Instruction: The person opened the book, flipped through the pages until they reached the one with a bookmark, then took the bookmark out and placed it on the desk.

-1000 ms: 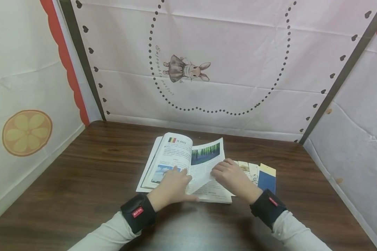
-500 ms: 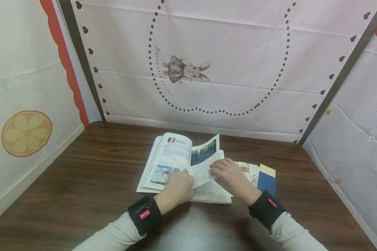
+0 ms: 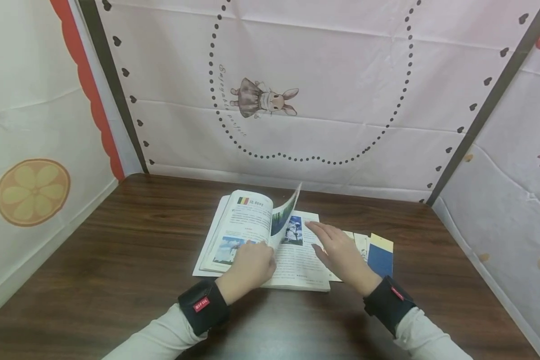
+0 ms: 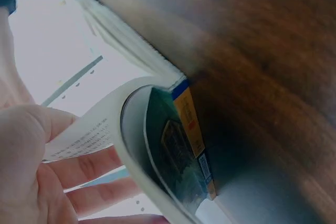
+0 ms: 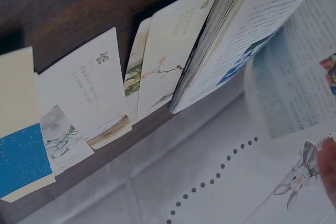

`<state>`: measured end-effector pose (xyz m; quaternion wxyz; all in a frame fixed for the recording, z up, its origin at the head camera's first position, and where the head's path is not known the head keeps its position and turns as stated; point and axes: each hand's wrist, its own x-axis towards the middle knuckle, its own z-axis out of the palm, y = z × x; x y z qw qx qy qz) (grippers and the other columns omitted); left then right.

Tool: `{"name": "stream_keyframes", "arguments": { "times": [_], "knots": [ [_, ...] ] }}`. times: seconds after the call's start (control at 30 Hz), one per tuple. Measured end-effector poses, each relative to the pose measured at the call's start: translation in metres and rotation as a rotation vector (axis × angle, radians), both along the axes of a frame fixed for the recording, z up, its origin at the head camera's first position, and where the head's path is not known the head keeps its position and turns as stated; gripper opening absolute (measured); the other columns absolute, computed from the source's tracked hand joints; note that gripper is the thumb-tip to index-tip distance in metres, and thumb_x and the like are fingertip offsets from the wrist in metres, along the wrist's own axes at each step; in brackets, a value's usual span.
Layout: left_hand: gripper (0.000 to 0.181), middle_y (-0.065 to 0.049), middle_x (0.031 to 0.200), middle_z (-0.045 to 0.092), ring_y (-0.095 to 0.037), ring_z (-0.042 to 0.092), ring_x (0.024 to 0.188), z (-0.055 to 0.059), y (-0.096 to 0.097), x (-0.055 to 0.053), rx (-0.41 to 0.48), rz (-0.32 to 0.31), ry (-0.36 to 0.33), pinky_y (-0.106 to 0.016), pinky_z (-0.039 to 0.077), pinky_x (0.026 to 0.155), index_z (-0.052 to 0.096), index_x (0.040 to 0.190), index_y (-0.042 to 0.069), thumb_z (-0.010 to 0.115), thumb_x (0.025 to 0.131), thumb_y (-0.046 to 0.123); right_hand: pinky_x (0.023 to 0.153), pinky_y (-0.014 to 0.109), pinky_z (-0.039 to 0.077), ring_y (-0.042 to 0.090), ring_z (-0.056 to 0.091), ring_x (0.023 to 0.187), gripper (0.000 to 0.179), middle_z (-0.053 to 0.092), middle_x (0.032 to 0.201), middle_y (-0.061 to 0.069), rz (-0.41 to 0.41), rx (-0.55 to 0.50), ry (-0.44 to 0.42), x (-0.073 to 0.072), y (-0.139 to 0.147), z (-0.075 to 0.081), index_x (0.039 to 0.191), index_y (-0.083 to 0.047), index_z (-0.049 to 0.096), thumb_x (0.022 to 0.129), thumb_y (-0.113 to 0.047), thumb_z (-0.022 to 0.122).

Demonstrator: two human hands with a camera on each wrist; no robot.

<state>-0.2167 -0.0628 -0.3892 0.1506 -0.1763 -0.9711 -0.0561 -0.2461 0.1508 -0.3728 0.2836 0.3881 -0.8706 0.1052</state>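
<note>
An open book [image 3: 297, 270] lies on the table, a windmill photo on its left page. One page [image 3: 282, 217], printed with a forest picture, stands raised near the spine. My left hand [image 3: 251, 262] is at the lower left page; in the left wrist view the left hand [image 4: 31, 166] pinches a page [image 4: 86, 135] between thumb and fingers, the leaves bowed beside it. My right hand [image 3: 339, 250] hovers over the right page with fingers extended and nothing in them. Only a fingertip of the right hand [image 5: 328, 169] shows in the right wrist view, beside the raised page [image 5: 286, 82].
Right of the book lie several illustrated cards [image 5: 86, 90], overlapping one another, and a blue and cream card [image 3: 381, 255]. The brown wooden table [image 3: 130, 250] is bordered by printed cloth walls [image 3: 342, 100] at the back and both sides.
My right hand has let go of the forest page and spread its fingers. That page has swung left and up, uncovering a blue photo beneath. My left hand has curled by the page's lower edge.
</note>
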Motion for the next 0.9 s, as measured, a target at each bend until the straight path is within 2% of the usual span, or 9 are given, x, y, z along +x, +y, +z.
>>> {"name": "stream_keyframes", "arguments": {
  "times": [0.17, 0.27, 0.37, 0.43, 0.53, 0.63, 0.73, 0.8, 0.9],
  "knots": [
    [0.034, 0.002, 0.048, 0.042, -0.012, 0.040, 0.040, 0.006, -0.013, -0.004, 0.242, 0.086, -0.137, -0.021, 0.026, 0.039, 0.048, 0.058, 0.010, 0.055, 0.090, 0.022, 0.096, 0.044, 0.048, 0.029, 0.059, 0.116, 0.051, 0.062, 0.125, 0.013, -0.093, 0.206, -0.411, -0.001, 0.003, -0.008, 0.125, -0.005, 0.058, 0.081, -0.024, 0.074],
    [0.030, 0.002, 0.050, 0.045, -0.010, 0.041, 0.041, 0.008, -0.027, -0.009, 0.443, 0.111, -0.238, -0.020, 0.027, 0.040, 0.057, 0.071, 0.005, 0.053, 0.092, 0.025, 0.100, 0.046, 0.044, 0.033, 0.053, 0.123, 0.068, 0.055, 0.134, 0.018, -0.103, 0.301, -0.615, -0.003, 0.006, -0.015, 0.133, 0.000, 0.050, 0.080, -0.036, 0.073],
    [0.029, -0.006, 0.062, 0.058, -0.013, 0.049, 0.048, 0.010, -0.043, -0.015, 0.605, 0.135, -0.312, -0.023, 0.035, 0.043, 0.063, 0.096, -0.003, 0.053, 0.093, 0.023, 0.100, 0.047, 0.044, 0.035, 0.052, 0.123, 0.083, 0.052, 0.136, 0.020, -0.095, 0.339, -0.686, -0.004, 0.007, -0.019, 0.135, 0.002, 0.047, 0.075, -0.047, 0.074],
    [0.038, -0.019, 0.091, 0.067, -0.024, 0.065, 0.074, 0.011, -0.052, -0.019, 0.682, 0.146, -0.342, -0.030, 0.051, 0.061, 0.055, 0.121, -0.006, 0.052, 0.093, 0.019, 0.100, 0.048, 0.044, 0.036, 0.053, 0.122, 0.084, 0.053, 0.135, 0.020, -0.098, 0.349, -0.681, -0.004, 0.006, -0.021, 0.134, 0.000, 0.049, 0.072, -0.051, 0.075],
    [0.054, -0.029, 0.124, 0.056, -0.034, 0.064, 0.097, 0.009, -0.062, -0.023, 0.732, 0.165, -0.334, -0.041, 0.052, 0.077, 0.035, 0.140, -0.003, 0.053, 0.092, 0.012, 0.099, 0.049, 0.044, 0.036, 0.054, 0.121, 0.081, 0.054, 0.134, 0.018, -0.106, 0.365, -0.649, -0.005, 0.004, -0.024, 0.132, -0.004, 0.052, 0.072, -0.053, 0.074],
    [0.071, -0.028, 0.111, 0.060, -0.030, 0.063, 0.073, 0.007, -0.065, -0.021, 0.741, 0.153, -0.280, -0.035, 0.051, 0.061, 0.019, 0.148, 0.007, 0.055, 0.087, 0.002, 0.099, 0.049, 0.044, 0.036, 0.053, 0.122, 0.076, 0.055, 0.135, 0.017, -0.120, 0.371, -0.640, -0.005, 0.003, -0.027, 0.131, -0.006, 0.053, 0.074, -0.051, 0.074],
    [0.077, -0.024, 0.100, 0.059, -0.026, 0.055, 0.062, 0.005, -0.063, -0.016, 0.650, 0.126, -0.196, -0.029, 0.044, 0.049, 0.018, 0.150, 0.013, 0.055, 0.085, -0.004, 0.100, 0.050, 0.044, 0.037, 0.052, 0.123, 0.076, 0.053, 0.136, 0.017, -0.114, 0.365, -0.644, -0.004, 0.004, -0.029, 0.132, -0.005, 0.052, 0.075, -0.051, 0.073],
    [0.079, -0.031, 0.129, 0.046, -0.041, 0.059, 0.095, 0.004, -0.061, -0.013, 0.530, 0.115, -0.157, -0.043, 0.053, 0.067, 0.021, 0.151, 0.016, 0.056, 0.083, -0.007, 0.099, 0.050, 0.044, 0.038, 0.051, 0.123, 0.077, 0.052, 0.137, 0.018, -0.103, 0.355, -0.650, -0.005, 0.004, -0.028, 0.133, -0.004, 0.051, 0.075, -0.051, 0.073],
    [0.078, -0.030, 0.151, 0.015, -0.052, 0.025, 0.134, 0.001, -0.058, -0.010, 0.276, 0.073, -0.098, -0.068, 0.034, 0.097, 0.027, 0.149, 0.022, 0.055, 0.083, -0.010, 0.096, 0.051, 0.046, 0.040, 0.053, 0.120, 0.079, 0.053, 0.135, 0.021, -0.080, 0.347, -0.643, -0.005, 0.003, -0.027, 0.132, -0.002, 0.052, 0.074, -0.052, 0.073]
  ]
}}
